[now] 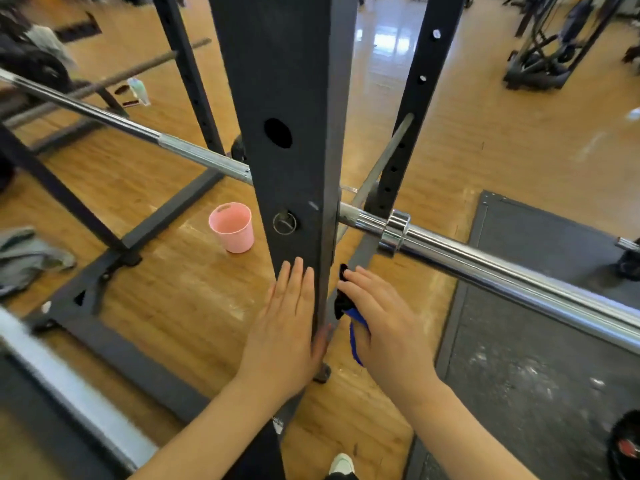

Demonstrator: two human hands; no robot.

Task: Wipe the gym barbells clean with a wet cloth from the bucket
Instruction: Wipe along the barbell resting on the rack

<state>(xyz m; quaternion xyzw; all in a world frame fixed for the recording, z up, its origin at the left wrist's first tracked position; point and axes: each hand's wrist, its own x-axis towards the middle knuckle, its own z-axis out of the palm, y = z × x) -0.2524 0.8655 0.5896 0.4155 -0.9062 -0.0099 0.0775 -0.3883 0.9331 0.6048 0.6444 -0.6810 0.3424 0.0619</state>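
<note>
A chrome barbell point(485, 261) lies across the rack, running from upper left to lower right and passing behind a dark upright post point(294, 150). My left hand point(287, 327) rests flat, fingers straight, on the front face of that post below the bar. My right hand point(377, 317) holds a blue and black cloth point(348, 311) against the post's right side, under the bar's sleeve. A small pink bucket point(232, 226) stands on the wood floor left of the post.
The rack's dark base beams point(166, 216) cross the floor at left. A grey cloth point(24, 258) lies at far left. A black rubber mat point(519, 341) covers the floor at right. Another bar point(69, 379) runs across the lower left. More gym machines point(550, 39) stand at the far right.
</note>
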